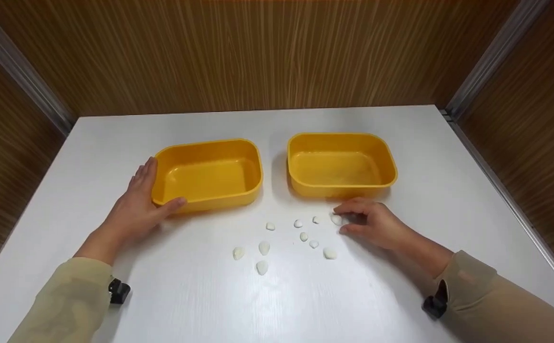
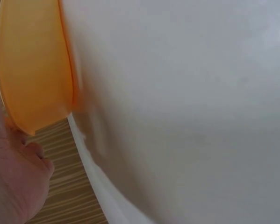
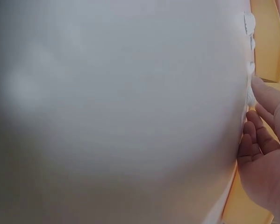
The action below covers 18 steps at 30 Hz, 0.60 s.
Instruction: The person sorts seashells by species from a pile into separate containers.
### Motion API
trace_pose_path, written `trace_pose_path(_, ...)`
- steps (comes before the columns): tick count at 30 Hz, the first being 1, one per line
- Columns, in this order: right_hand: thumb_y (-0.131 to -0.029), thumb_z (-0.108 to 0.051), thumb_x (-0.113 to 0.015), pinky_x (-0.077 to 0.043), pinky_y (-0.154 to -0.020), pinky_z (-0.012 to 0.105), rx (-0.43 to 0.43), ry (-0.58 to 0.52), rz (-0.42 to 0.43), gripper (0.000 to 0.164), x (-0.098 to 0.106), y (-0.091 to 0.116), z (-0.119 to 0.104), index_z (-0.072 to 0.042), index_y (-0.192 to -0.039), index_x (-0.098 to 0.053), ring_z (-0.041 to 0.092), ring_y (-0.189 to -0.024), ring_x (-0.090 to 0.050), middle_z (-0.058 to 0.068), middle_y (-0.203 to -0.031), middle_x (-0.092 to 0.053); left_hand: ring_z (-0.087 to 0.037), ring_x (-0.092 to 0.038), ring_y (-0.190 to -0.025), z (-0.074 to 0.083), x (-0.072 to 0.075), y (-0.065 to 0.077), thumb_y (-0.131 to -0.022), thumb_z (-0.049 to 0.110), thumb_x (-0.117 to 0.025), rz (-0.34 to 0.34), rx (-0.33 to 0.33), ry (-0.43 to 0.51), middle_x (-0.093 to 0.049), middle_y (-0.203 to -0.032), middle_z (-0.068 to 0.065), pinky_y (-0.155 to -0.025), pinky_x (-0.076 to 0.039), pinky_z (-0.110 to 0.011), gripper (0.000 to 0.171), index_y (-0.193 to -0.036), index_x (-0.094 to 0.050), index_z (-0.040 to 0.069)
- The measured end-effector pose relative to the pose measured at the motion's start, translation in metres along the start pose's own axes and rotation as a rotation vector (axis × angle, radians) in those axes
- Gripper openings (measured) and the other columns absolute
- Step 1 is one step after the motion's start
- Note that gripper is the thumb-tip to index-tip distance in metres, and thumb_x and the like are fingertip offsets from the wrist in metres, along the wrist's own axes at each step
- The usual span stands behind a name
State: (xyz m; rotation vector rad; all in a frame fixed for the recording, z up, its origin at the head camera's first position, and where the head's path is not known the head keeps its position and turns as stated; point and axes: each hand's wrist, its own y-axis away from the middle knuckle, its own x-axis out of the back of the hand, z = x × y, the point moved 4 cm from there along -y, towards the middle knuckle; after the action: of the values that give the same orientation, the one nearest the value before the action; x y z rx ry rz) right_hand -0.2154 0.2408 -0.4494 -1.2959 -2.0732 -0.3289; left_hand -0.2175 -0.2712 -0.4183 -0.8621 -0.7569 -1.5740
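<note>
My left hand (image 1: 136, 205) rests against the left end of a yellow plastic container (image 1: 219, 204), thumb along its front wall and extended fingers along its side. In the left wrist view part of that hand (image 2: 18, 177) shows beside the container's wall. My right hand (image 1: 377, 224) is low over the table, its thumb and forefinger around a small white seashell (image 1: 336, 219). The right wrist view shows this ridged shell (image 3: 251, 98) between thumb and fingertips. Several similar pale shells lie scattered to the left of that hand, among them a larger shell (image 1: 329, 253).
A second yellow container (image 1: 338, 192) stands just beyond my right hand, with no shells showing inside either one. Wood-patterned panels (image 1: 257, 57) enclose the white table (image 1: 210, 305) at the back and both sides.
</note>
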Motion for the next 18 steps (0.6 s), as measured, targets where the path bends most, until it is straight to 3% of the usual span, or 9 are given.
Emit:
trace_pose_path(10, -0.091, -0.004, -0.084, -0.054, -0.095, 0.026, -0.052, 0.055, -0.025, 0.026, 0.0003, 0.0007, 0.0034, -0.01, -0.116, -0.081, 0.026, -0.109, -0.064, 0.005, -0.115, -0.069, -0.041, 0.0, -0.163, 0.0001, -0.0034, -0.0022, -0.09, 0.08, -0.062, -0.019, 0.04, 0.019, 0.005, -0.179, -0.007, -0.125, -0.011, -0.069, 0.123, -0.171, 0.01, 0.02)
trace_pose_path(18, -0.092, -0.004, -0.083, -0.052, -0.089, 0.025, -0.045, 0.101, -0.026, 0.023, 0.002, -0.001, 0.0029, -0.011, -0.114, -0.08, 0.023, -0.104, -0.062, 0.003, -0.114, -0.067, -0.053, -0.005, -0.159, 0.0014, -0.0023, -0.0045, -0.09, 0.078, -0.064, -0.019, 0.035, 0.03, 0.005, -0.178, -0.01, -0.124, -0.012, -0.07, 0.125, -0.171, 0.01, 0.018)
